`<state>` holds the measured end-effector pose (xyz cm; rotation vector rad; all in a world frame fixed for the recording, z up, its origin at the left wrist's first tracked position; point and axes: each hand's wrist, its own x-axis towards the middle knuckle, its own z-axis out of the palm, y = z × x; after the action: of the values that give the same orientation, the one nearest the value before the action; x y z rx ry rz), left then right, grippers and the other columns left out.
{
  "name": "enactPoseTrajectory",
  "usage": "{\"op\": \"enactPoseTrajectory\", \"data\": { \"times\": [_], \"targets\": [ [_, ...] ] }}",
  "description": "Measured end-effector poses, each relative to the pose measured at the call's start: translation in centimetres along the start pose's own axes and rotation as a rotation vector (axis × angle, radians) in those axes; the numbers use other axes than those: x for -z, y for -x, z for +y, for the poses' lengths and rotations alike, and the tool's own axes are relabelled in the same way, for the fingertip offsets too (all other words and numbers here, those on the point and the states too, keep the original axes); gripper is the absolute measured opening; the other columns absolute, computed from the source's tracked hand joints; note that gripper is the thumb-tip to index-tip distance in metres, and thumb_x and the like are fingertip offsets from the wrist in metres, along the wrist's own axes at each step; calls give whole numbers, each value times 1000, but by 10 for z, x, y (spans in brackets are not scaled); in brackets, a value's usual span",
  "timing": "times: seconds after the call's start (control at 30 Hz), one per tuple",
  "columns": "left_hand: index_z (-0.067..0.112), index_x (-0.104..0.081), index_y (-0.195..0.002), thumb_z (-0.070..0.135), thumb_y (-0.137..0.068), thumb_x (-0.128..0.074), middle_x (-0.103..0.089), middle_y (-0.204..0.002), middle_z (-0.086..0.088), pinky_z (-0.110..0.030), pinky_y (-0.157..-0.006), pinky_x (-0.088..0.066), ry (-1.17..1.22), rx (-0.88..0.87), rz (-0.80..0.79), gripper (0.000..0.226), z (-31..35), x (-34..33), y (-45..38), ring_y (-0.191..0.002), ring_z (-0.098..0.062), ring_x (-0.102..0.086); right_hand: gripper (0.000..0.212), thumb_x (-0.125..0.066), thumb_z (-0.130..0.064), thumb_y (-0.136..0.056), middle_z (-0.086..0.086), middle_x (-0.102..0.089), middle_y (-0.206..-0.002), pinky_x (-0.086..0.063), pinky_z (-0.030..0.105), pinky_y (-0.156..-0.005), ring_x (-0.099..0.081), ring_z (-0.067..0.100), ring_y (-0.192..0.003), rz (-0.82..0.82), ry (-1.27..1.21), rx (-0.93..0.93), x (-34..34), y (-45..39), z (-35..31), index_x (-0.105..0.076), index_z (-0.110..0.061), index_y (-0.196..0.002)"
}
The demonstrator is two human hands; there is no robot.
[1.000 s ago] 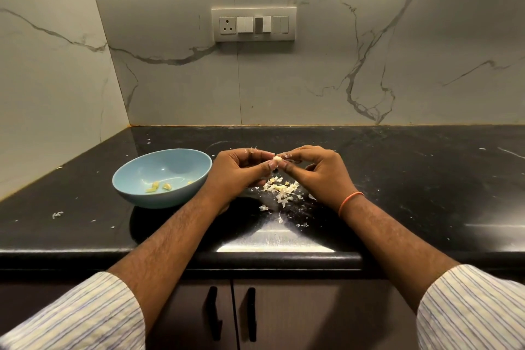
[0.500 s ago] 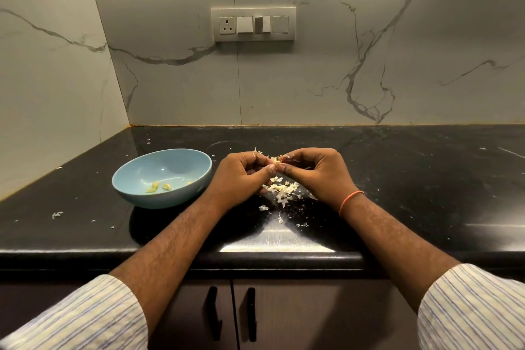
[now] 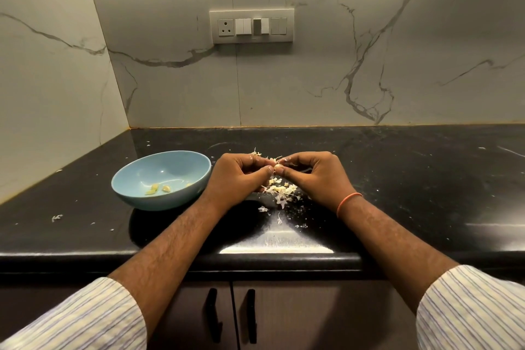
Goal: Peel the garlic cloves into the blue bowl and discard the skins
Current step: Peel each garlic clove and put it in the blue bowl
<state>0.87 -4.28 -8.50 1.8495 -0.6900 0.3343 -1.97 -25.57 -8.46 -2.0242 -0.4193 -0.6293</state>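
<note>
Pinching one garlic clove (image 3: 277, 167) between both sets of curled fingers, left hand (image 3: 237, 176) nearer the blue bowl (image 3: 133, 193), right hand (image 3: 319, 176) farther; clove right of bowl, above skin pile (image 3: 279, 190).

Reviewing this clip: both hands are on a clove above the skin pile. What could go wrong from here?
1. The clove, pinched between left hand and right hand, hangs over the skins, not the bowl; if it slips, it likely lands in the pile.
2. Skin flakes already lie scattered over the counter, some near the bowl, so bits could end up among the peeled cloves.
3. Flakes near the front edge may fall off before discarding.
</note>
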Motion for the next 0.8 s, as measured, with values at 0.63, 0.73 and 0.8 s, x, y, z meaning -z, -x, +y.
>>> {"op": "enactPoseTrajectory", "data": {
  "times": [0.63, 0.73, 0.8],
  "targets": [
    [17, -83, -88, 27, -89, -84, -76, -70, 9, -24, -62, -61, -233, -82, 73, 10, 3, -6, 1, -61, -3, -69, 19, -83, -23, -89, -1, -82, -93, -64, 45, -88, -78, 15, -90, -106, -48, -28, 0, -3, 4, -83, -13, -105],
    [19, -81, -89, 24, -91, -79, -77, -72, 4, -38, -68, -66, -193, -31, 82, 6, 2, -4, 0, -67, -17, -75, 24, -84, -17, -87, 5, -82, -98, -63, 46, -92, -78, 22, -96, -101, -185, -63, 0, -4, 4, -80, -7, -109],
    [18, -80, -90, 17, -94, -75, -78, -73, 1, -44, -70, -67, -146, 7, 97, 6, 2, -4, -1, -67, -20, -77, 25, -84, -12, -87, 8, -81, -102, -62, 47, -95, -78, 26, -100, -100, -260, -83, 0, -4, 4, -79, -4, -110]
  ]
}}
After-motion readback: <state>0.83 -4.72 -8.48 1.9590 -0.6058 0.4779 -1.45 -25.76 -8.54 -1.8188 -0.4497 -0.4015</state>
